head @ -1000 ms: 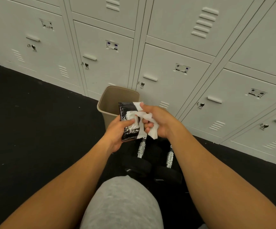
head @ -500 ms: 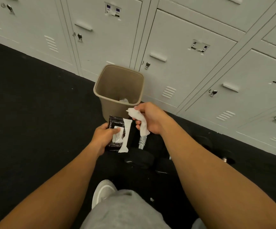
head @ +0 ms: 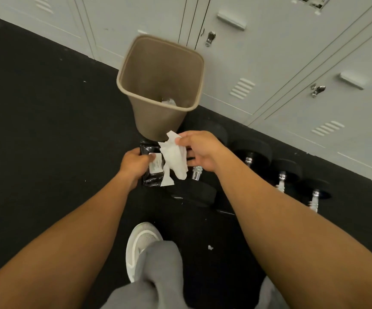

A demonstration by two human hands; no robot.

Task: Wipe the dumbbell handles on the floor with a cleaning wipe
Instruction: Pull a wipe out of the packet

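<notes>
My left hand [head: 134,164] grips a black wipe packet [head: 152,166] with a white label, its white flap hanging open. My right hand [head: 199,150] pinches a white cleaning wipe [head: 175,156] just right of the packet, and the wipe hangs down crumpled. Below and to the right, several black dumbbells lie in a row on the floor. The nearest dumbbell [head: 197,190] shows a short piece of its chrome handle [head: 197,172] under my right hand. Two more chrome handles, one [head: 281,181] and another [head: 314,200], show further right.
A tan waste bin [head: 140,105] stands just beyond my hands with some white paper inside. Grey lockers [head: 292,52] line the wall behind it. The floor [head: 47,130] is black rubber. My white shoe [head: 141,244] and grey trouser leg are at the bottom.
My head has tipped down and nearer, so the bin and dumbbells look larger. Both hands have lowered towards the floor. The wipe has come free of the packet.
</notes>
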